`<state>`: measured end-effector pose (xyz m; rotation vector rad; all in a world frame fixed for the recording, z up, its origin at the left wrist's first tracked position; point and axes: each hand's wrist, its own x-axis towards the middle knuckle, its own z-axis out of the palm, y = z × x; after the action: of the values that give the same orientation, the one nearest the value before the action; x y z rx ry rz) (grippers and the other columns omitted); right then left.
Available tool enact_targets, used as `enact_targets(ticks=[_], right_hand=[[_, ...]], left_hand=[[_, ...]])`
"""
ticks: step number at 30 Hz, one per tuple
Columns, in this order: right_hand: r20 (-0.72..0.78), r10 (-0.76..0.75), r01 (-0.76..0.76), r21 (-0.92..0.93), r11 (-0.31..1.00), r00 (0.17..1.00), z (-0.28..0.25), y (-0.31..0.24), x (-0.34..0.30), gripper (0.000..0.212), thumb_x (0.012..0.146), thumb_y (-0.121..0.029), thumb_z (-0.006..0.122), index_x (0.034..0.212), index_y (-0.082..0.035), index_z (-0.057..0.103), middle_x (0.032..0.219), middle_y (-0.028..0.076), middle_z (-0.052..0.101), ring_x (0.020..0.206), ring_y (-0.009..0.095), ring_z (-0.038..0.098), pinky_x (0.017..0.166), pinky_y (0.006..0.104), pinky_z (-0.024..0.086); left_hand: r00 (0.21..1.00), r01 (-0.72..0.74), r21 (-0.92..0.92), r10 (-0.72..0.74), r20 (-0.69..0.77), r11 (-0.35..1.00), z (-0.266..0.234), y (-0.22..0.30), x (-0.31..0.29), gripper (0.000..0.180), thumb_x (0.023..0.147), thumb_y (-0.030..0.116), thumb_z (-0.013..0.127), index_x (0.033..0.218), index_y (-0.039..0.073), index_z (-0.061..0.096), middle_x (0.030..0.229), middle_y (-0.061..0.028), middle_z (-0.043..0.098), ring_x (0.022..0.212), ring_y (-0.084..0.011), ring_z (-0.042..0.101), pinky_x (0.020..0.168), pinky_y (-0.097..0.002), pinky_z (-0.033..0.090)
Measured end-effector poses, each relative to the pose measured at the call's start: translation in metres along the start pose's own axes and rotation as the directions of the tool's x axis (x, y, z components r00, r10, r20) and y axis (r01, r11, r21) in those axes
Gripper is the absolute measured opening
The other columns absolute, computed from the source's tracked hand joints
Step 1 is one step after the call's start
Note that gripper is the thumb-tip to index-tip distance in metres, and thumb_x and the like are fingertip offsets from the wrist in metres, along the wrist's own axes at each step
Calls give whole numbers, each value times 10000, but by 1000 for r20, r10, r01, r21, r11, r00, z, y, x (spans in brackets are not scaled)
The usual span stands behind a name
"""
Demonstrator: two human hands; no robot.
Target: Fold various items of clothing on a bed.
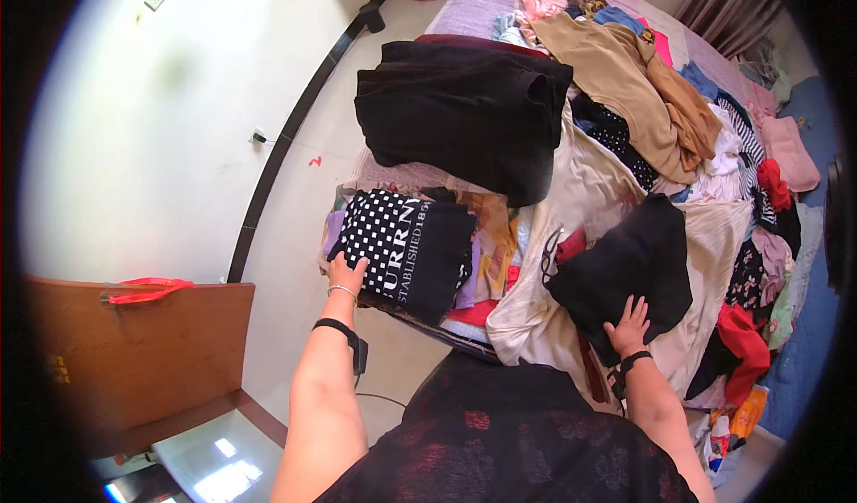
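head view: worn high on the person, looking steeply down (fisheye, close) over bed (500,8) with clothes.

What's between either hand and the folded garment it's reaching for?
Nothing visible. The left hand already rests flat on the black-and-white polka-dot folded garment. The right hand lies on the plain black folded garment. Both hands are open, fingers spread.

2 hands: left hand (346,274), right hand (628,325). 2 wristbands, 1 bracelet, 2 folded piles, 1 bed (808,324), 1 wooden door (134,351).
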<state>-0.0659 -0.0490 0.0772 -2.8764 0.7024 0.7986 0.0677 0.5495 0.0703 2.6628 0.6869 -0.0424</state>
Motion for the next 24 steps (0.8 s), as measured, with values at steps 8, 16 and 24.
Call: enact_targets(ticks=[8, 16, 24], right_hand=[[-94, 0, 17, 186, 982, 996, -13, -55, -23, 890, 696, -210, 686, 1388, -5, 165, 1422, 251, 183, 1331, 386, 166, 1032, 526, 241], [106, -753, 495, 693, 524, 649, -80, -199, -56, 696, 787, -130, 617, 1383, -50, 267, 1373, 191, 357, 1273, 281, 357, 1008, 323, 332], [188, -596, -299, 950, -93, 780, -100, -224, -47, 606, 925, -420, 366, 1372, -22, 271, 1362, 152, 382, 1237, 233, 395, 1033, 322, 311]], left_hand=[[906, 90, -320, 56, 420, 943, -30, 14, 19, 471, 619, 294, 709, 962, -14, 610, 919, -167, 652, 844, -278, 627, 792, -346, 482], [789, 329, -780, 299, 537, 533, -67, 97, -47, 441, 660, 110, 690, 1051, -17, 531, 906, -62, 613, 791, -134, 590, 729, -274, 495], [509, 345, -827, 652, 562, 444, -122, 195, -124, 648, 660, 173, 742, 1204, -31, 457, 1110, -84, 571, 986, -149, 544, 894, -286, 427]])
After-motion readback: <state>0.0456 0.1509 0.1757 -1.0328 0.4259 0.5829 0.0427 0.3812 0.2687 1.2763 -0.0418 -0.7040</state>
